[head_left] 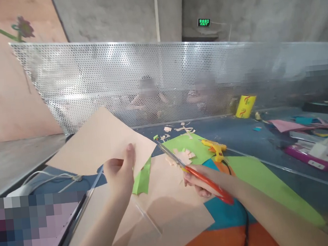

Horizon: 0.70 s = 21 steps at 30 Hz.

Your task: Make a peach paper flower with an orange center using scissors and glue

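My left hand point(120, 170) grips a sheet of peach paper point(96, 140) near its lower right corner, thumb on top, and holds it raised above the table. In my right hand point(199, 181) is a pair of scissors point(205, 180) with red handles. The blades point up and left, their tips beside the sheet's right corner; whether they touch it I cannot tell. Under my hands lie more peach paper point(186, 213) and a folded green paper strip point(143, 178). Cut peach scraps point(185, 155) are heaped just beyond the scissors.
A yellow glue gun point(216, 149) with a black cord lies on green paper point(261, 179). Blue paper point(223, 213) and orange paper point(228, 240) are near me. A perforated metal screen point(120, 81) borders the far side. A yellow roll point(245, 106) and purple power strip point(310, 158) stand right.
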{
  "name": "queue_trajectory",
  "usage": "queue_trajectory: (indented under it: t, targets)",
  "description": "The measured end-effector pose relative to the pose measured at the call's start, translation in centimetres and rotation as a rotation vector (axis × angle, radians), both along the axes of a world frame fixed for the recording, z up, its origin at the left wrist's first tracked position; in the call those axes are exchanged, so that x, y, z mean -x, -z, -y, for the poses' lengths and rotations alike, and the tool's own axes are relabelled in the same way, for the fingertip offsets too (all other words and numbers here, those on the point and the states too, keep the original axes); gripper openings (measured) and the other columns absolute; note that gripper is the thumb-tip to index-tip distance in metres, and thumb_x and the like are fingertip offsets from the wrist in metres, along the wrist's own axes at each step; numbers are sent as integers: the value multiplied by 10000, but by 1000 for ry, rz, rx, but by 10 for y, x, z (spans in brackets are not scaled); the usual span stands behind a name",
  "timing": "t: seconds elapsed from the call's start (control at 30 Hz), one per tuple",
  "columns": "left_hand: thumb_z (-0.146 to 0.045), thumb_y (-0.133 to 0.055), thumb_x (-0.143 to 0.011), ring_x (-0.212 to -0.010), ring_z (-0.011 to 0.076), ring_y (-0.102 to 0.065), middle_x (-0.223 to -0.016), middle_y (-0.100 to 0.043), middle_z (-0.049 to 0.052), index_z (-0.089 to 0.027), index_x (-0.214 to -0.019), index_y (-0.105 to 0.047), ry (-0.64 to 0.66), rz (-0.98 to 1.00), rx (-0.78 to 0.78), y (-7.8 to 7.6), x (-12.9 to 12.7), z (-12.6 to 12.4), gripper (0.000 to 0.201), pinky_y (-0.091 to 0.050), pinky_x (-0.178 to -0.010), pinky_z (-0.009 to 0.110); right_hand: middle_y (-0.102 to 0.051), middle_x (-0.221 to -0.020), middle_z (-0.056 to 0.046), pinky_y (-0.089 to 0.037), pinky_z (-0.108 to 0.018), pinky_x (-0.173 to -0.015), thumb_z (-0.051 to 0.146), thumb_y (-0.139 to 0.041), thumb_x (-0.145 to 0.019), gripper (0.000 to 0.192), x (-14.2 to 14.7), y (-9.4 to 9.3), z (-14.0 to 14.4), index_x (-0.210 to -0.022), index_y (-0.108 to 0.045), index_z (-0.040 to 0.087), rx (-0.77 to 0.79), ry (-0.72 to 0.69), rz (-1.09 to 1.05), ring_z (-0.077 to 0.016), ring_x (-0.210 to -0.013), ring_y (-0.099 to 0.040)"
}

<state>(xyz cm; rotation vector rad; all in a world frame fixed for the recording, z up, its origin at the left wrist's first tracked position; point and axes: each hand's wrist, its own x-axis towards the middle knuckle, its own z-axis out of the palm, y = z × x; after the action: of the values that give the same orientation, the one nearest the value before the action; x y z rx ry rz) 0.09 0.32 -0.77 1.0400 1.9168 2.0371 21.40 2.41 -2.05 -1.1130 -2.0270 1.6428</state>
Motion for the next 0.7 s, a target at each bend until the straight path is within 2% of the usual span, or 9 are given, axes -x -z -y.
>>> queue_trajectory:
  t: [0.17, 0.33, 0.57, 0.7]
  targets:
    - [-506, -605, -673, -354, 85, -274, -322, -190, -63, -232, -294, -247, 22, 39, -13, -3, 1, 2, 589, -340, -414, 249, -325, -548, 78, -241, -185, -403, 667, -421, -797, 479, -1, 5, 3, -836, -445, 191, -28, -51, 3, -48, -417, -285]
    - [-528, -604, -657, -362, 71, -207, -345, -163, -67, -222, -279, -264, 26, -19, 25, -1, 0, 2, 593, -239, -375, 234, -385, -584, 53, -285, -199, -431, 627, -480, -790, 437, 0, 9, 2, -823, -465, 191, -107, -9, 117, -69, -454, -334]
    - [-494, -593, -651, -361, 64, -188, -350, -165, -60, -226, -274, -231, 33, -75, 70, -4, -10, 9, 588, -137, -387, 244, -459, -681, 22, -327, -208, -495, 568, -487, -810, 377, 1, -1, 10, -792, -464, 192, -260, 12, 190, -98, -546, -419]
    - [-506, -610, -631, -358, 64, -200, -355, -154, -57, -217, -253, -277, 39, -92, 74, -3, -10, 10, 581, -150, -388, 250, -521, -723, 1, -362, -226, -559, 523, -498, -819, 334, 3, -4, 12, -761, -450, 197, -361, 17, 214, -130, -617, -486]
